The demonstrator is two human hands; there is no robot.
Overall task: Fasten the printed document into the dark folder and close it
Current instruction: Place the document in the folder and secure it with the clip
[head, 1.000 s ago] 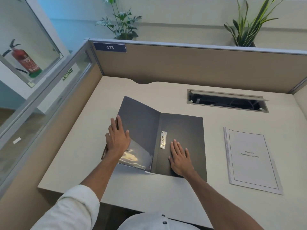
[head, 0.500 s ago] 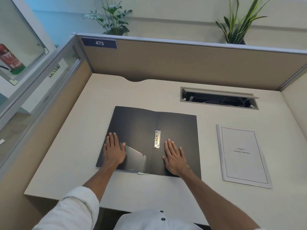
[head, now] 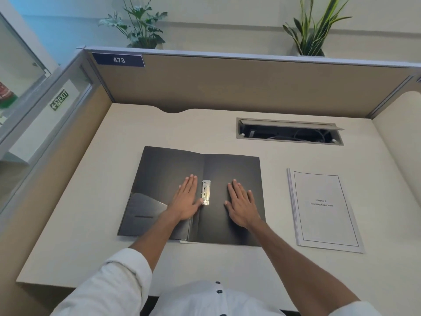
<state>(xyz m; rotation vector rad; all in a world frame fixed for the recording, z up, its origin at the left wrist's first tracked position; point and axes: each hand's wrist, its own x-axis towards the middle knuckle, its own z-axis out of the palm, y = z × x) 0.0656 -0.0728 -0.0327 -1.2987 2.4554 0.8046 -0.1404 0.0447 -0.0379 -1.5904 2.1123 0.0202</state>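
Observation:
The dark folder (head: 168,169) lies open and flat on the desk, with a metal fastener clip (head: 206,192) along its spine and a pocket on the lower left flap. My left hand (head: 185,201) rests flat on the left flap, its thumb touching the clip. My right hand (head: 241,205) presses flat on the right flap, fingers apart. The printed document (head: 323,210), a white stapled stack with a framed title page, lies on the desk to the right of the folder, apart from both hands.
A recessed cable tray (head: 289,132) with its lid up sits behind the folder on the beige desk (head: 95,201). Tan partition walls (head: 227,87) enclose the desk at the back and sides. Two potted plants (head: 139,26) stand behind the partition.
The left flap went from raised to lying flat. My left hand slid right across it to the clip, and my right hand shifted slightly right on the other flap.

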